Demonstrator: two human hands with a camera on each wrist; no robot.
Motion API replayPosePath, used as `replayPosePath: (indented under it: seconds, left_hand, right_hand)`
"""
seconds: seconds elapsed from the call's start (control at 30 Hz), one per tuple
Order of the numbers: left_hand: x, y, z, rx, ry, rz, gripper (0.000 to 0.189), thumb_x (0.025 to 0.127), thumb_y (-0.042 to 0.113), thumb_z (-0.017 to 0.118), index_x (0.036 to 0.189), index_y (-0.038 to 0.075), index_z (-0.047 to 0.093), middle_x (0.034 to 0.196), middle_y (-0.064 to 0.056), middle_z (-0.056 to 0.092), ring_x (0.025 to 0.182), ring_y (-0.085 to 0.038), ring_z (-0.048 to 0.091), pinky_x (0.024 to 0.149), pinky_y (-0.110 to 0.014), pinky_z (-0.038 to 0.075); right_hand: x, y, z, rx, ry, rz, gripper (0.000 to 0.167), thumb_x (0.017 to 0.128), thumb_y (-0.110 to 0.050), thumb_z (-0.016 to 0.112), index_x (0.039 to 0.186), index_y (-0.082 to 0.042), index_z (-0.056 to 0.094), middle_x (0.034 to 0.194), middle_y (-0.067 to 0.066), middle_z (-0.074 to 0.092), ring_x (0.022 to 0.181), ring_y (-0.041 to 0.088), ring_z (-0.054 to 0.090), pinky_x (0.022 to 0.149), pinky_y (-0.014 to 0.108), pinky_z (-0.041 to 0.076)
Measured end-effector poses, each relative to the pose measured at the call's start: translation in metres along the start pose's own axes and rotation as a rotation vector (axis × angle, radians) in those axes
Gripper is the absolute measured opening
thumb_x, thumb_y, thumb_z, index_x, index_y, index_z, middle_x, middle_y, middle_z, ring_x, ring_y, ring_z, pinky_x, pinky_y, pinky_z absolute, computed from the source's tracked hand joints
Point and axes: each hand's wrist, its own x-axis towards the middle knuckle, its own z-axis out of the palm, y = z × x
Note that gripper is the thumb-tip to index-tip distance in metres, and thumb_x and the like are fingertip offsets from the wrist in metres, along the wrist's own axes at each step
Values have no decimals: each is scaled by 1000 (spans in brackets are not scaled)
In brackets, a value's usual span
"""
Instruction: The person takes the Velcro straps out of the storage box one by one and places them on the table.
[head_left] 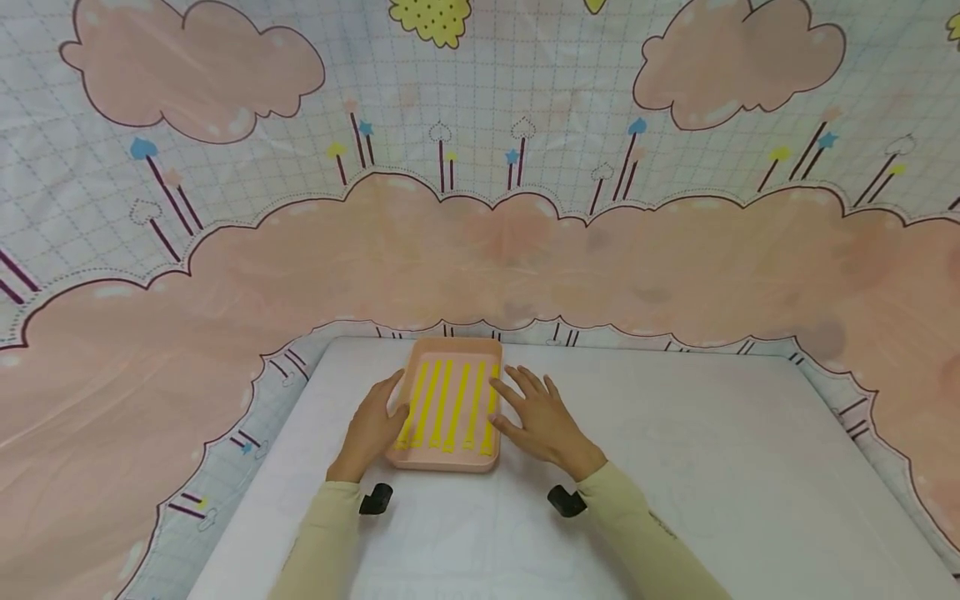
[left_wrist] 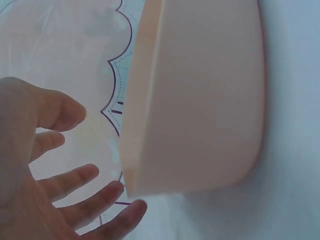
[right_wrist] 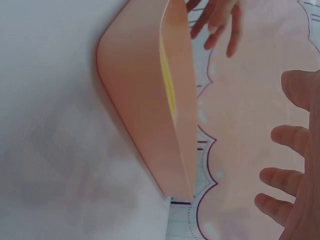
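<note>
A shallow peach-pink tray [head_left: 442, 463] with rounded corners lies on the white table. Inside it, several thin yellow strips [head_left: 457, 407], each wider at the near end, run lengthwise side by side. My left hand [head_left: 369, 429] is at the tray's left side, fingers spread; in the left wrist view this hand [left_wrist: 50, 180] holds nothing beside the tray wall [left_wrist: 210, 100]. To the right, my right hand [head_left: 546, 425] hovers by the other long side with fingers apart. The right wrist view shows the tray's outer wall [right_wrist: 137, 95] and a yellow strip [right_wrist: 169, 85] inside.
The white table top [head_left: 712, 450] extends right of the tray. A patterned cloth [head_left: 540, 258] with clouds hangs behind and around the table. Small black devices [head_left: 377, 500] sit at both wrists.
</note>
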Motion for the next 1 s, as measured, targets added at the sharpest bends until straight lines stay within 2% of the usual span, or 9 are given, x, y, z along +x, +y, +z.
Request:
replayPosePath:
  seconds: [0.2, 0.33, 0.47, 0.6, 0.7, 1.0]
  left_hand:
    - [0, -10, -1, -70, 9, -45, 61, 94, 12, 59, 151, 9, 36, 139, -26, 54, 118, -43, 60, 96, -56, 49]
    - [-1, -14, -1, -122, -12, -91, 57, 94, 11, 59, 149, 7, 40, 133, -25, 59, 115, -41, 63, 95, -53, 51]
    - [-2, -20, -2, -202, -39, -112, 53, 95, 9, 59, 146, 5, 45, 129, -25, 61, 115, -41, 63, 93, -49, 53]
    - [-1, -27, -2, -317, -90, -157, 53, 95, 8, 59, 146, 7, 45, 134, -26, 58, 120, -41, 60, 81, -39, 56]
    - [0, -32, -2, -403, -124, -202, 54, 95, 7, 59, 147, 9, 44, 139, -25, 54, 124, -40, 57, 73, -31, 55]
    - [-2, -39, 1, -536, -152, -269, 53, 95, 4, 55, 146, 7, 45, 148, -18, 48, 125, -32, 57, 78, -28, 56]
  right_hand:
    - [4, -7, 3, 18, -7, -31, 58, 99, -48, 51, 150, -23, 41, 159, 10, 34, 149, 33, 27, 117, 63, 18]
    - [5, -12, 4, 8, -33, -36, 58, 100, -52, 46, 151, -25, 41, 160, 7, 32, 149, 31, 26, 117, 62, 19]
    - [8, -17, 3, 23, -35, -57, 58, 100, -53, 45, 151, -25, 40, 159, 8, 34, 149, 31, 27, 117, 61, 20]
    - [12, -21, 2, 35, -40, -76, 58, 100, -51, 46, 151, -24, 40, 159, 9, 34, 148, 31, 29, 117, 61, 22]
    - [17, -25, 2, 30, -57, -88, 57, 101, -51, 45, 151, -23, 40, 159, 8, 34, 148, 29, 30, 117, 59, 23]
    - [32, -37, 4, -20, -92, -126, 58, 101, -51, 44, 152, -25, 37, 159, 7, 34, 146, 31, 34, 116, 52, 30]
